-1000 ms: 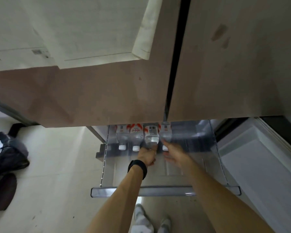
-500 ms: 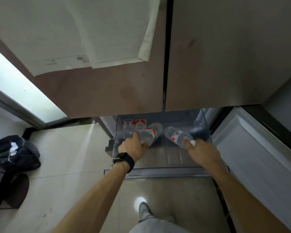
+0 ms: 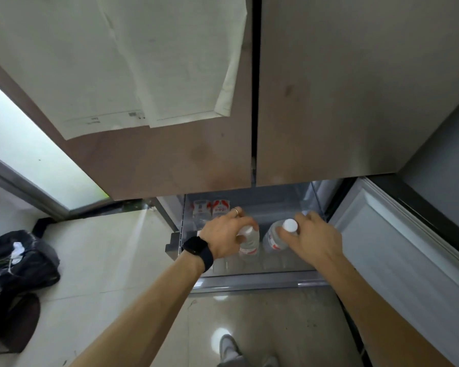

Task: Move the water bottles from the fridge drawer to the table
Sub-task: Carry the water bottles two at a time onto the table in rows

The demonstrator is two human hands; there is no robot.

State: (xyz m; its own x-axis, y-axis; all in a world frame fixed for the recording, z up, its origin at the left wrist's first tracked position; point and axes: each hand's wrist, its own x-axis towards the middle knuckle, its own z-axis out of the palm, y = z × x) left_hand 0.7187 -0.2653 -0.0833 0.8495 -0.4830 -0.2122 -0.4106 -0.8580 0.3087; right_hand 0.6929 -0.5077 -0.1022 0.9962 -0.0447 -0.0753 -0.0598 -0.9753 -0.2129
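The left hand (image 3: pixel 227 235) grips a bottle (image 3: pixel 249 241) by its neck, cap up. The right hand (image 3: pixel 312 238) is closed round a second bottle (image 3: pixel 274 238) just beside it, its white cap showing. Both are held above the open drawer (image 3: pixel 257 283). Two more bottles (image 3: pixel 210 209) lie at the drawer's back left. Their labels are red and white; the writing is too small to read. A black watch (image 3: pixel 198 249) sits on the left wrist.

water bottles: four, namely two standing at the far left of the fridge drawer (image 3: pixel 252 283) (first (image 3: pixel 201 210), second (image 3: pixel 220 207)) and two nearer, one under each hand (left one (image 3: pixel 249 241), right one (image 3: pixel 277 235))
hands: two, left hand (image 3: pixel 223 238) and right hand (image 3: pixel 314 238)
fridge doors: two, left door (image 3: pixel 170 160) and right door (image 3: pixel 342 102)
papers on left door: two, overlapping (one (image 3: pixel 51 62), other (image 3: pixel 175 56))
black bags on floor: one (image 3: pixel 19 256)
wristwatches: one (image 3: pixel 198 249)
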